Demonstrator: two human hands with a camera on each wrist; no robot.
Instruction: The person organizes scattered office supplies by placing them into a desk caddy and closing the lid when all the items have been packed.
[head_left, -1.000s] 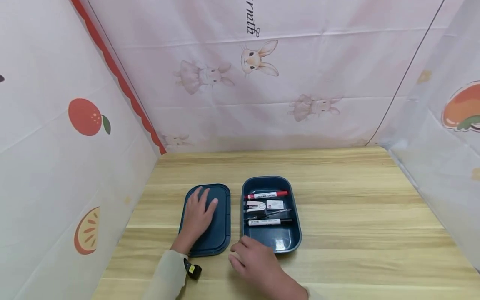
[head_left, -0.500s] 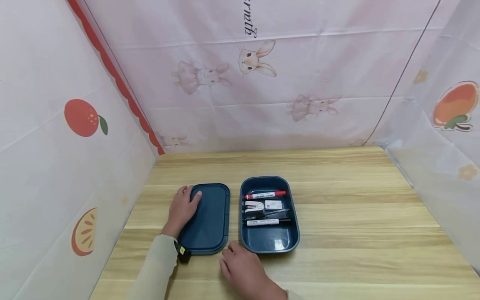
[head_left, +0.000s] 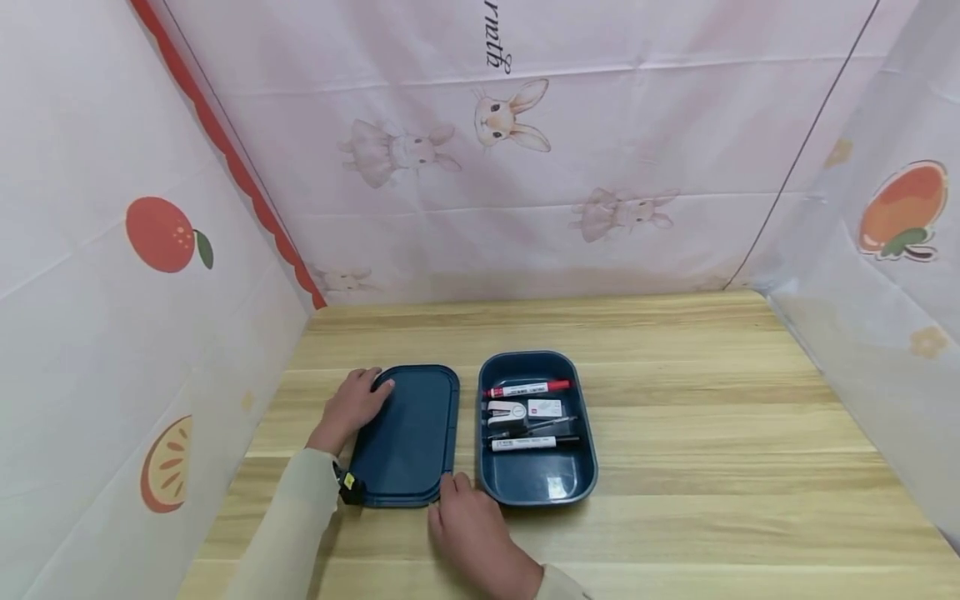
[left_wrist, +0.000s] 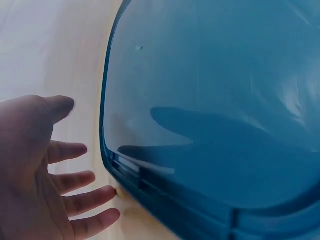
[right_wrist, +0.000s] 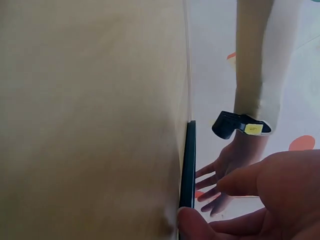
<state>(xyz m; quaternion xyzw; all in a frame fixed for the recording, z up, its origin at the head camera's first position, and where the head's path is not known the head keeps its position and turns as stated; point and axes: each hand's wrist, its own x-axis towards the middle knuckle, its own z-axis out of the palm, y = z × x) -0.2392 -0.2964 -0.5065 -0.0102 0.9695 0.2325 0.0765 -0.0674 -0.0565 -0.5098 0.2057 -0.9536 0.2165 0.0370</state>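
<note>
A flat dark blue lid (head_left: 408,433) lies on the table, left of a matching dark blue box (head_left: 538,487). Beside the lid's left edge is my left hand (head_left: 348,408), fingers loosely spread. The left wrist view shows the thumb and fingers of this hand (left_wrist: 60,170) just off the lid's rim (left_wrist: 103,125). My right hand (head_left: 476,533) is at the lid's near right corner. In the right wrist view, a fingertip (right_wrist: 192,222) of it meets the lid's thin edge (right_wrist: 188,165), while the thumb (right_wrist: 240,181) stays apart from it.
Inside the box lie a red marker (head_left: 528,389), a small stapler (head_left: 507,412), a small white block (head_left: 544,408), a clear pen (head_left: 551,426) and a black marker (head_left: 534,443). Printed cloth walls (head_left: 420,242) border the wooden table (head_left: 690,467). A camera strap (head_left: 348,483) is on my left wrist.
My left hand has moved left from the lid's top to its left edge. My right hand has shifted left from the box's near corner to the lid's near right corner.
</note>
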